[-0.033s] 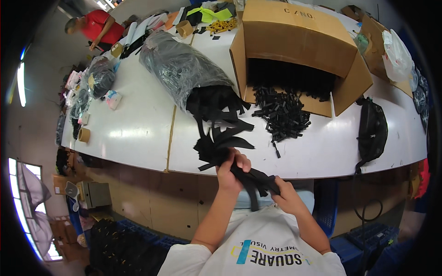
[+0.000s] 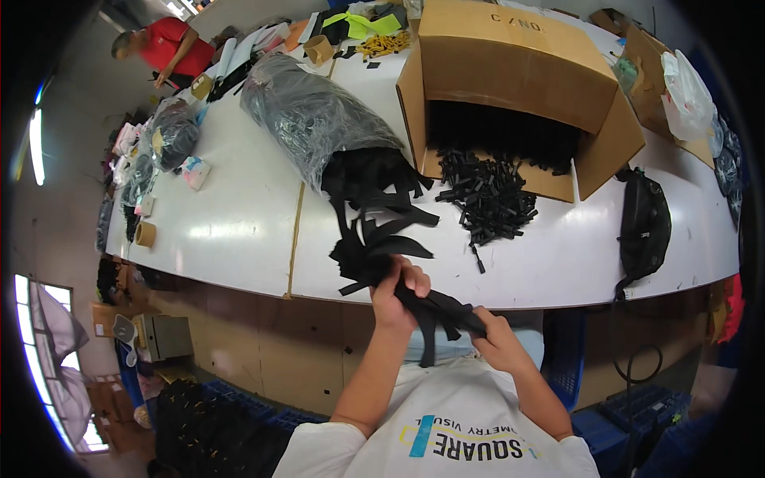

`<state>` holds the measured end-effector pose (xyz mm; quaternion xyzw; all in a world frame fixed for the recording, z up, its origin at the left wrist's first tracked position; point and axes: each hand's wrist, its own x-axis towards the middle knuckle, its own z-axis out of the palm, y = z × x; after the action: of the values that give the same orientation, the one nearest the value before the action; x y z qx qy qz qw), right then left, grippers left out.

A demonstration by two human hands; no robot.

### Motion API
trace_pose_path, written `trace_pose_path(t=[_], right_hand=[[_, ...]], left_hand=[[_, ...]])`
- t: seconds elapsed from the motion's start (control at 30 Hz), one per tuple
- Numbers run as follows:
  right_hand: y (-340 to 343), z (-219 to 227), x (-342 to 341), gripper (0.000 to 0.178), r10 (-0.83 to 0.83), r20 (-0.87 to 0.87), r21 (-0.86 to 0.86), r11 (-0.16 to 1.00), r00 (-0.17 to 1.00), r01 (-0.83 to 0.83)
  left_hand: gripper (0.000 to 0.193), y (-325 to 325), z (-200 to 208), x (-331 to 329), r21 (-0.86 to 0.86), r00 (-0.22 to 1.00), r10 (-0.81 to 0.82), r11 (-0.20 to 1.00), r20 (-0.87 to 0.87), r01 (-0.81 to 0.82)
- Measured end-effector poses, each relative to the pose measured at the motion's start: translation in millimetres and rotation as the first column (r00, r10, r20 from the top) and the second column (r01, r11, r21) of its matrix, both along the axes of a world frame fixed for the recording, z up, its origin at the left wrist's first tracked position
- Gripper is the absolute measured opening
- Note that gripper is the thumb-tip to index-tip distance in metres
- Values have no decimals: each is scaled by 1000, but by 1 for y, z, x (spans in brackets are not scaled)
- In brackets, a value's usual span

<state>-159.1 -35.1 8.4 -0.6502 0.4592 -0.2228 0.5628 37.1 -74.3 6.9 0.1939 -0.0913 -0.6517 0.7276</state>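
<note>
My left hand [image 2: 396, 297] is wrapped round a bundle of black fabric straps [image 2: 434, 307] at the table's front edge. At the bundle's right end, my right hand [image 2: 496, 341] is closed on the straps. Loose strap ends fan out beyond my left hand onto the table, and one hangs down in front of me. Behind them, more black straps [image 2: 362, 171] spill from the mouth of a grey plastic bag [image 2: 307, 111]. A heap of small black plastic pieces [image 2: 490, 199] lies to the right of these straps.
An open cardboard box [image 2: 518, 76] with black contents stands behind the heap. A black pouch [image 2: 644, 227] lies at the right on the white table [image 2: 231, 231]. Tape rolls [image 2: 146, 233] and wrapped bundles are at the left. Another person in red [image 2: 171, 49] stands at the far left.
My left hand and its end of the strap bundle have shifted slightly to the left. My right hand has hardly moved.
</note>
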Motion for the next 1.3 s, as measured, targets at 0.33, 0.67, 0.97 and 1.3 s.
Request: trace_pose_path(t=[0.33,0.67,0.97,1.3], right_hand=[[-18,20,-12,29,-653,424,181,740,627,648],[-41,21,37,35,-150,208,-482,844,966,235],[-42,30,35,35,-150,316,-345,902,937,261],[-38,61,50,56,-545,734,480,839,406,259]], left_hand=[[13,0,5,-5,-29,979,-49,998,197,56],[20,34,-28,-47,154,633,-120,988,765,2],[24,43,-45,-52,169,889,-258,963,378,208],[42,27,-18,-49,-13,328,13,1000,944,-2]])
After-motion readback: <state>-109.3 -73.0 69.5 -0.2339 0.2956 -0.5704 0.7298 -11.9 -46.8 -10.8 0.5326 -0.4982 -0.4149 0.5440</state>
